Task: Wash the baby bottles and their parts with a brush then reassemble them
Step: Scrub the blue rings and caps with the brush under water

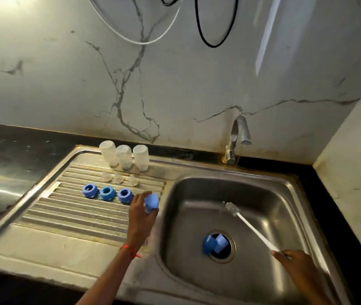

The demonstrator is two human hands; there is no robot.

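Three clear baby bottles [124, 157] stand upside down at the back of the steel drainboard [72, 214]. In front of them lie three clear teats [118, 178], then a row of three blue screw rings [108, 193]. My left hand [141, 211] holds a light blue cap [151, 202] over the drainboard's right edge, just right of the rings. My right hand [294, 259] grips the white handle of a bottle brush [232, 208], its bristle head out over the sink basin [263, 194]. Two more blue caps [214, 244] lie in the drain hole.
A steel tap [237, 137] stands behind the basin with a thin stream of water running. Dark countertop [10, 150] lies to the left, and a marble wall closes the back and right. Cables hang on the wall above.
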